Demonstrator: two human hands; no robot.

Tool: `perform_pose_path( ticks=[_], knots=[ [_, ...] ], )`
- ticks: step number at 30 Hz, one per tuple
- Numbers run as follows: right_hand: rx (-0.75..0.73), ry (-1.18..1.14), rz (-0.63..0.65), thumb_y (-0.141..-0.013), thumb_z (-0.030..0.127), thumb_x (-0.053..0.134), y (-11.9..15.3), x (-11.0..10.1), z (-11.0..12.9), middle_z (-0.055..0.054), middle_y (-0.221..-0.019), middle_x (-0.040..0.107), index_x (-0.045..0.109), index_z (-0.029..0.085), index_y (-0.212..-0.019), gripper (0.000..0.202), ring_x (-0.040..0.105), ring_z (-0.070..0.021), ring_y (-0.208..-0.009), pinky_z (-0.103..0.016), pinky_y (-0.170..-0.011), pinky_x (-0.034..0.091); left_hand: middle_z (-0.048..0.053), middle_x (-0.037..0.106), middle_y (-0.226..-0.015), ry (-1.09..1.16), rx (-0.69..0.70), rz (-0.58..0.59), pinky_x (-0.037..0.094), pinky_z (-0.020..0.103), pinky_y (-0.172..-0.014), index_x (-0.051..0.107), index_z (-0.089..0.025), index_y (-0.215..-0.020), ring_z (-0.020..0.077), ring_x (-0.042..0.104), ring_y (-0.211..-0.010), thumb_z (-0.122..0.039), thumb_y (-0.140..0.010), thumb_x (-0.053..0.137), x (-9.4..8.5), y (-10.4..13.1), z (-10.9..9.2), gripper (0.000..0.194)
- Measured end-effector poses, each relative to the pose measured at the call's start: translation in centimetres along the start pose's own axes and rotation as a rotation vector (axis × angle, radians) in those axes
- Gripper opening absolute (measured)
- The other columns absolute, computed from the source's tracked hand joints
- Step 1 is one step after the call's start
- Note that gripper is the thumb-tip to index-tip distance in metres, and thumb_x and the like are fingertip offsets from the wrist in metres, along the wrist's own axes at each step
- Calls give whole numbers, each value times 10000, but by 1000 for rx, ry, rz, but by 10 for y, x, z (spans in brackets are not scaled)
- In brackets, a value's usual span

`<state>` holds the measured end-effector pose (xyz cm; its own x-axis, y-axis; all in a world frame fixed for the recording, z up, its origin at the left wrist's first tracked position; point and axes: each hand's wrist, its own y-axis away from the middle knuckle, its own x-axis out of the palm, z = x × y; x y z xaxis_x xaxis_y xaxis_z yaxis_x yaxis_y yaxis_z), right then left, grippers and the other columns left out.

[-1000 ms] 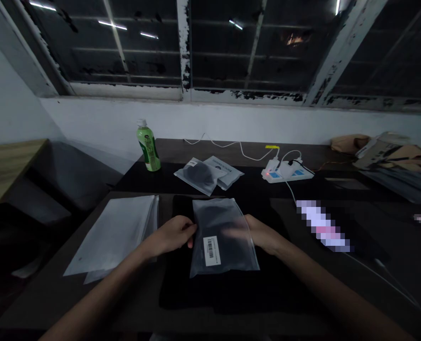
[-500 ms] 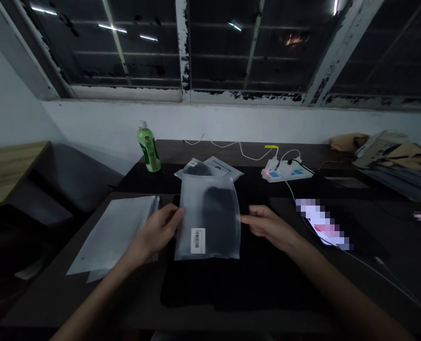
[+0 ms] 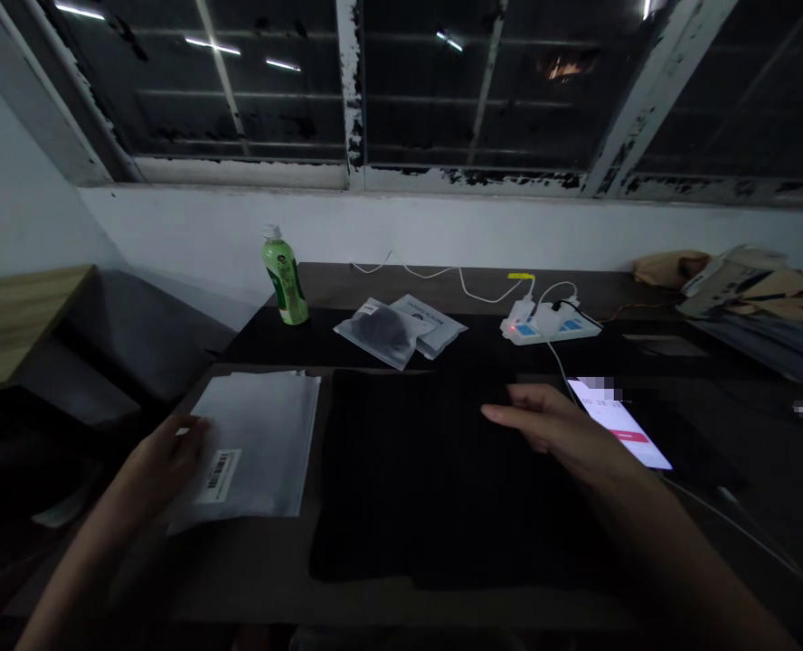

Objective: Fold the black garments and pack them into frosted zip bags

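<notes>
"How do the fingers stand?"

"The left hand (image 3: 157,461) is curled at the near-left edge of a labelled plastic bag (image 3: 272,420), touching it; blur hides whether thumb and fingers pinch the film; the right hand (image 3: 551,425) is loosely parted between thumb and forefinger, holding nothing, above a dark mat (image 3: 374,479)."

"And the bag; how would it handle?"

"Light and floppy, I'd judge, with a slick, frosted skin that could slide; hardly fragile, though it may crease; I'd take it by a side edge, clear of the barcode label (image 3: 220,475)."

"Where does it lie?"

"Left of the mat, on the table (image 3: 496,610); beyond the mat, two small packets (image 3: 381,333) overlap, with a green bottle (image 3: 285,280) to their left and a power strip (image 3: 551,330) to their right."
</notes>
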<state>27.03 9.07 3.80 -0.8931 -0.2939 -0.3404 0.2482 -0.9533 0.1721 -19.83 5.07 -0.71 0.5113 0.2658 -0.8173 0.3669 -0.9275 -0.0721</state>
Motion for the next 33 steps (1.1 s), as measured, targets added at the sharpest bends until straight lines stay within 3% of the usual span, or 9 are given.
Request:
perform_pose_path(
  ticks=[4, 7, 9, 12, 16, 19, 25, 30, 33],
  knots=[
    [19, 9, 147, -827, 552, 660, 2, 25, 2, 76, -558, 364, 471, 201, -646, 438, 306, -64, -489, -225, -446, 204, 45, 701, -927, -340, 94, -190, 494, 327, -737, 503, -228, -1084, 265, 665, -874, -412, -917, 433, 8, 12, 0, 258],
    [-3, -11, 127, -830, 533, 666, 4, 37, -1, 74, -566, 393, 463, 205, -662, 421, 314, -68, -502, -228, -463, 212, 177, 627, -1120, -469, 253, -405, 497, 468, -868, 505, -151, -1196, 379, 606, -1079, -429, -925, 432, 17, 33, -34, 395],
    [-25, -22, 80, -825, 524, 675, 5, 39, -4, 75, -563, 382, 426, 210, -641, 441, 313, -70, -507, -227, -469, 220, 183, 612, -1085, -325, 334, -428, 516, 486, -851, 527, -134, -1188, 360, 633, -1003, -448, -951, 393, 30, 54, -68, 416],
    [-27, -57, 35, -835, 526, 653, 8, 43, -7, 79, -543, 370, 407, 221, -637, 440, 319, -76, -490, -226, -460, 234, 137, 627, -1084, -30, 492, -199, 554, 453, -837, 539, -179, -1149, 301, 661, -991, -472, -972, 412, 60, 90, -124, 365],
    [-57, -72, 59, -858, 563, 596, 12, 45, -5, 68, -562, 424, 446, 230, -683, 405, 383, -93, -486, -231, -461, 292, 176, 573, -1321, 137, 584, 91, 570, 469, -889, 357, -201, -1397, 329, 623, -1175, -560, -905, 564, 100, 117, -170, 643],
    [-119, 130, -39, -885, 553, 560, 18, 30, -11, 40, -612, 474, 451, 231, -680, 396, 458, -118, -544, -254, -518, 352, 224, 533, -1381, 128, 501, 32, 542, 514, -940, 276, -164, -1438, 364, 569, -1256, -435, -954, 522, 114, 111, -171, 607],
    [41, 747, -848, -949, 428, 426, 41, 2, -50, -107, -895, 643, 571, 195, -1042, 290, 613, -253, -719, -346, -589, 397, 169, 611, -1274, 136, 474, 237, 581, 426, -793, 224, -216, -1463, 265, 708, -976, -154, -935, 403, 114, 96, -145, 561],
    [-237, 716, -609, -920, 493, 538, 61, 62, -46, -130, -1048, 642, 567, 213, -1132, 353, 630, -290, -946, -402, -783, 507, 106, 614, -1131, 193, 472, 268, 560, 361, -728, 515, -214, -1175, 208, 681, -835, -142, -915, 391, 108, 99, -151, 296],
    [-256, 795, -491, -870, 412, 624, 58, 98, -36, -153, -1113, 625, 529, 212, -1248, 439, 622, -335, -985, -463, -803, 521, 81, 612, -1051, 199, 502, 290, 547, 343, -733, 593, -209, -1051, 199, 665, -817, -169, -923, 402, 101, 100, -157, 233]
  ],
)
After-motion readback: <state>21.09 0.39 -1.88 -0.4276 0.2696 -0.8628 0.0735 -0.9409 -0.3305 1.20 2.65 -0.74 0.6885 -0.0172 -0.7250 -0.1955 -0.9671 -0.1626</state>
